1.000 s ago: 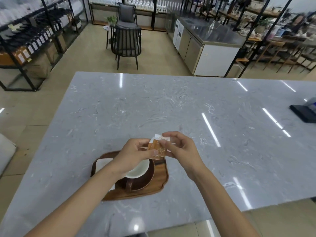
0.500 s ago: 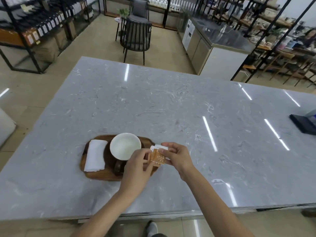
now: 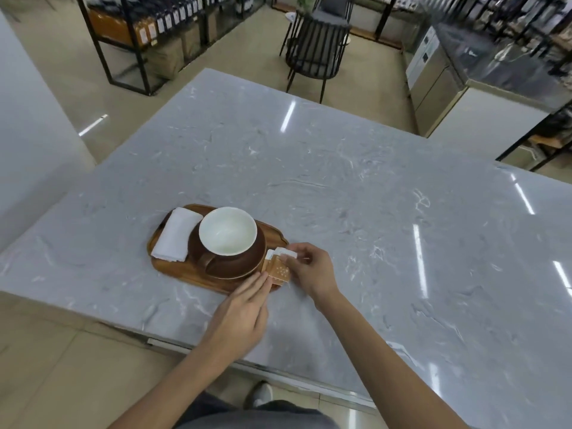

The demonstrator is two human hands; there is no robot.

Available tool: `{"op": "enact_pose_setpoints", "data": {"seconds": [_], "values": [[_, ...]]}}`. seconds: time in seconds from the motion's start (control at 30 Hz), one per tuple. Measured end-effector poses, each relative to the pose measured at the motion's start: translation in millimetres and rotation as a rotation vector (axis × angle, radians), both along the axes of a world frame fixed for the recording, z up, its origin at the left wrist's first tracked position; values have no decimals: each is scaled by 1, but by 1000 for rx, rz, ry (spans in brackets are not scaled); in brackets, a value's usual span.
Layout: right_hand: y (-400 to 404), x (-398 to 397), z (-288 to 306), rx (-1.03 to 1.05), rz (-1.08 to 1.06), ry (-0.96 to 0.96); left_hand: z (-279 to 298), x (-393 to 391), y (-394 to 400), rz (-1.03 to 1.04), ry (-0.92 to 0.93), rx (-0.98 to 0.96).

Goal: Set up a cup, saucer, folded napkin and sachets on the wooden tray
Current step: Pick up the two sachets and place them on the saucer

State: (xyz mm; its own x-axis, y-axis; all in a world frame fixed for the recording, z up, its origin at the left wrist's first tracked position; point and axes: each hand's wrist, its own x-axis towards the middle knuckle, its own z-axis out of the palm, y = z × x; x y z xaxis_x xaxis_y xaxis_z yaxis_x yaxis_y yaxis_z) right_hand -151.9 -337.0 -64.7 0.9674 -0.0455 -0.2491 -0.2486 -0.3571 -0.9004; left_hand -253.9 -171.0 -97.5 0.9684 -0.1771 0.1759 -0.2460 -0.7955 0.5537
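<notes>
Both hands on the sachets (image 3: 277,269): right hand (image 3: 311,269) pinches their far end, left hand (image 3: 244,311) fingertips touch the near edge. They sit over the tray (image 3: 173,267) right end, just beside the saucer (image 3: 244,267). Long axis runs away from me; right hand is nearer. Cup (image 3: 227,230) and napkin (image 3: 176,238) already placed.

marble counter (image 3: 356,187) | beige tile floor (image 3: 77,72) | black chair (image 3: 315,54) | shelving (image 3: 148,29)

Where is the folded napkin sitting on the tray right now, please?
In the head view, the folded napkin lies on the left end of the wooden tray, beside the brown saucer that holds the cup.
</notes>
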Motion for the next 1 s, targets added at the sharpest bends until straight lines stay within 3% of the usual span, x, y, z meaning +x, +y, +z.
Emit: {"op": "enact_pose_setpoints", "data": {"seconds": [0.3, 0.43, 0.53, 0.67, 1.0], "values": [[-2, 10, -9, -111, 125, -65, 15, -6, -2, 61, -82, -130], [2, 6, -1, -304, 148, -278, 34, -9, 14, 177, -353, -206], [18, 0, 14, -204, 244, -412, 43, -7, 32, 400, -462, -234], [39, -5, 24, -50, 341, -354, 46, -7, 49, 606, -308, -349], [47, 0, 20, -76, 324, -362, 45, -12, 53, 582, -232, -542]]}}
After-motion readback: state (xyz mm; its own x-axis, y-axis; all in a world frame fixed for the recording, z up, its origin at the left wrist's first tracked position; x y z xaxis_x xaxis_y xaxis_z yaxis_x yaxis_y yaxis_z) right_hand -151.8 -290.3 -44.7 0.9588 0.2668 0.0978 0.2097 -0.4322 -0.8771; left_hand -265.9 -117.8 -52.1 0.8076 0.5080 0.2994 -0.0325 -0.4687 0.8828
